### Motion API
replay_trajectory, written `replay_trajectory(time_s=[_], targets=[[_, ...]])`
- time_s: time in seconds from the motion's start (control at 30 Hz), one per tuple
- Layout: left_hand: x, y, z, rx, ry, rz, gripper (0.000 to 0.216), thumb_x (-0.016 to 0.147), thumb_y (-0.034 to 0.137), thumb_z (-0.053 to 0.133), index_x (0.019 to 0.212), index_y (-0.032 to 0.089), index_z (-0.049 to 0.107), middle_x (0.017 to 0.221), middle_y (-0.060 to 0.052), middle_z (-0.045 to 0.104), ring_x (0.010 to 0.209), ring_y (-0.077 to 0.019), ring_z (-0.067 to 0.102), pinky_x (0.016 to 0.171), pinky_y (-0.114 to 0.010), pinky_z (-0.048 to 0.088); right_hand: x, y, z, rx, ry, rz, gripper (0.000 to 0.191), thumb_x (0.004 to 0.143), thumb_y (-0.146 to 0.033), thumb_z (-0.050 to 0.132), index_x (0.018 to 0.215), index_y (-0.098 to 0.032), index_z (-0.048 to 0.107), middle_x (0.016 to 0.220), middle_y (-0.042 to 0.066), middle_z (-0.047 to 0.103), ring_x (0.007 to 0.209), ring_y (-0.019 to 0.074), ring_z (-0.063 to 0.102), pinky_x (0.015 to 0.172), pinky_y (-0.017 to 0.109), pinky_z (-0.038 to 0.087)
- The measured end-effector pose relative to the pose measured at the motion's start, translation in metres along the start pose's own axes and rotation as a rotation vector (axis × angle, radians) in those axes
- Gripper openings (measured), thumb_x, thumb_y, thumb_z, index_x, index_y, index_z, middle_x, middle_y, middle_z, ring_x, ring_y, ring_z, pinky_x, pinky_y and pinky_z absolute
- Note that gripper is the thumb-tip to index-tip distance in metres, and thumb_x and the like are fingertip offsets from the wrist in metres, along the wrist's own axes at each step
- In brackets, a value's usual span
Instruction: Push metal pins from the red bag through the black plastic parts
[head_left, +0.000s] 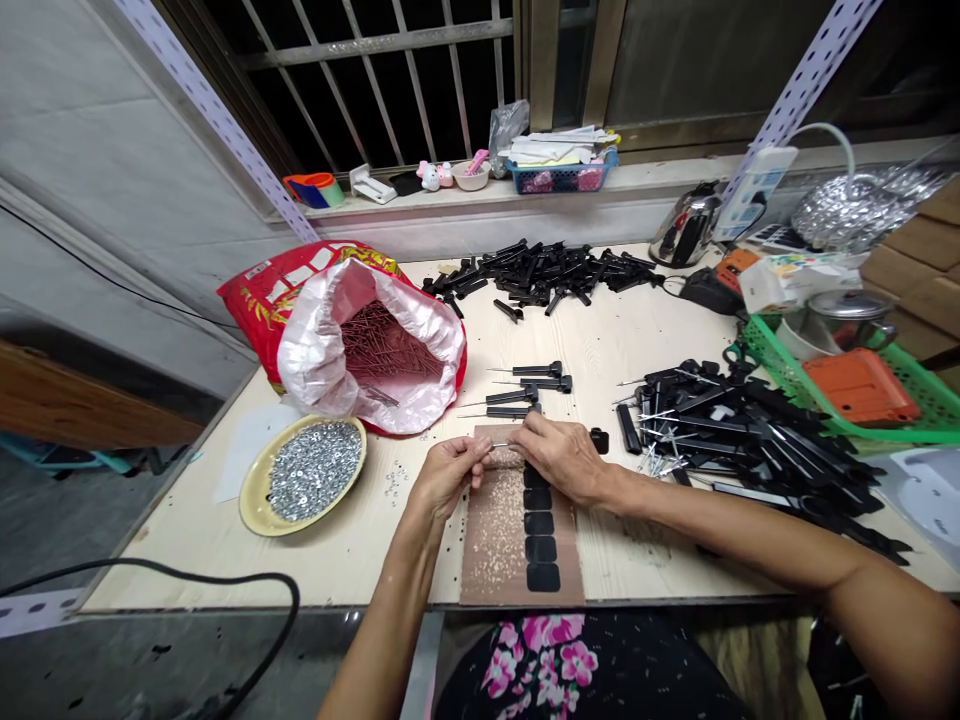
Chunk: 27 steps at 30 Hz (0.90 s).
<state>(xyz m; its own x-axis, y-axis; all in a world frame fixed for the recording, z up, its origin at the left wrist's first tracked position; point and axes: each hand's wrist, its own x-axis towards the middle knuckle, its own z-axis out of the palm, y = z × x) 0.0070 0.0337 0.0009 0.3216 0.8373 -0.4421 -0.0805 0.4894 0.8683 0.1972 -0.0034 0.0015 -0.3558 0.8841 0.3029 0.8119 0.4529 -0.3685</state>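
My left hand (450, 475) is closed in a pinch on a thin metal rod (501, 445) that spans the gap to my right hand. My right hand (559, 460) lies bent over the top of a brown board (487, 560), its fingertips at the rod's other end; what sits under them is hidden. Down the board's right side runs a row of black square pieces (540, 549), and pale specks are scattered to their left. Just beyond the hands lie several black handled parts (517, 396) with thin metal shafts pointing left.
A yellow bowl of small metal washers (313, 470) and an open red sack (375, 350) of reddish-brown nail-like rods stand at left. Black parts are heaped at the back (555, 270) and right (735, 420). A green basket (922, 425) stands far right.
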Motion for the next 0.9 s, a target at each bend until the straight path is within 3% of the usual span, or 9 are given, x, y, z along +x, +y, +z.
replay_trajectory(time_s=[0.2,0.4,0.47,0.53,0.6,0.7,0.8,0.9], targets=[[-0.001,-0.023,0.019,0.109,0.018,0.043,0.032,0.061,0.040,0.079,0.062,0.011,0.065,0.049,0.001,0.057,0.036,-0.0047,0.043,0.037,-0.016,0.031,-0.023,0.018,-0.005,0.176,-0.087,0.084,0.020,0.095,-0.031,0.046,0.095,-0.020,0.062,0.088,0.001,0.058,0.076,0.0107,0.055,0.061,0.020,0.038],[-0.006,-0.033,0.038,0.200,-0.025,0.117,0.031,0.070,0.044,0.070,0.075,0.013,0.072,0.060,-0.002,0.062,0.045,-0.0101,0.049,0.044,-0.020,0.037,-0.050,0.027,-0.017,0.073,-0.040,0.116,0.023,0.095,-0.034,0.045,0.097,-0.022,0.064,0.093,0.002,0.055,0.072,0.0091,0.053,0.058,0.020,0.035],[-0.009,-0.032,0.039,0.222,0.057,0.229,0.024,0.069,0.038,0.072,0.079,0.016,0.073,0.068,-0.004,0.064,0.058,-0.0151,0.057,0.052,-0.023,0.044,-0.052,0.029,-0.019,0.022,-0.037,0.098,0.024,0.096,-0.034,0.044,0.096,-0.021,0.064,0.088,0.001,0.055,0.072,0.0095,0.052,0.057,0.020,0.033],[-0.012,-0.032,0.037,0.322,0.194,0.419,0.020,0.070,0.031,0.072,0.086,0.020,0.074,0.082,-0.007,0.067,0.082,-0.0214,0.061,0.071,-0.028,0.049,-0.051,0.032,-0.018,-0.025,-0.028,0.084,0.025,0.096,-0.033,0.043,0.094,-0.020,0.065,0.085,0.001,0.056,0.073,0.0102,0.052,0.058,0.021,0.032],[-0.013,-0.036,0.033,0.506,0.268,0.571,0.021,0.074,0.028,0.068,0.094,0.023,0.073,0.098,-0.009,0.066,0.104,-0.0264,0.056,0.092,-0.036,0.044,-0.047,0.039,-0.015,-0.068,-0.020,0.080,0.026,0.097,-0.031,0.042,0.091,-0.019,0.064,0.085,0.002,0.058,0.075,0.0105,0.053,0.059,0.021,0.032],[-0.011,-0.049,0.025,0.830,0.216,0.674,0.029,0.083,0.027,0.057,0.109,0.022,0.067,0.125,-0.011,0.059,0.130,-0.0308,0.037,0.109,-0.047,0.027,-0.044,0.051,-0.005,-0.135,-0.004,0.076,0.025,0.097,-0.029,0.043,0.088,-0.017,0.063,0.084,0.002,0.059,0.076,0.0108,0.053,0.059,0.021,0.031],[-0.006,-0.065,0.019,1.069,0.149,0.688,0.039,0.088,0.027,0.047,0.125,0.018,0.056,0.142,-0.011,0.045,0.140,-0.0307,0.018,0.111,-0.053,0.019,-0.054,0.054,0.004,-0.168,-0.013,-0.014,0.027,0.097,-0.025,0.041,0.083,-0.015,0.061,0.077,0.001,0.057,0.069,0.0099,0.050,0.055,0.021,0.031],[-0.002,-0.074,0.017,1.178,0.134,0.685,0.042,0.091,0.028,0.041,0.131,0.016,0.049,0.145,-0.013,0.040,0.141,-0.0302,0.017,0.111,-0.053,0.020,-0.069,0.050,0.007,-0.163,-0.103,-0.284,0.026,0.097,-0.018,0.037,0.085,-0.016,0.060,0.073,-0.001,0.056,0.064,0.0095,0.047,0.054,0.021,0.031]])
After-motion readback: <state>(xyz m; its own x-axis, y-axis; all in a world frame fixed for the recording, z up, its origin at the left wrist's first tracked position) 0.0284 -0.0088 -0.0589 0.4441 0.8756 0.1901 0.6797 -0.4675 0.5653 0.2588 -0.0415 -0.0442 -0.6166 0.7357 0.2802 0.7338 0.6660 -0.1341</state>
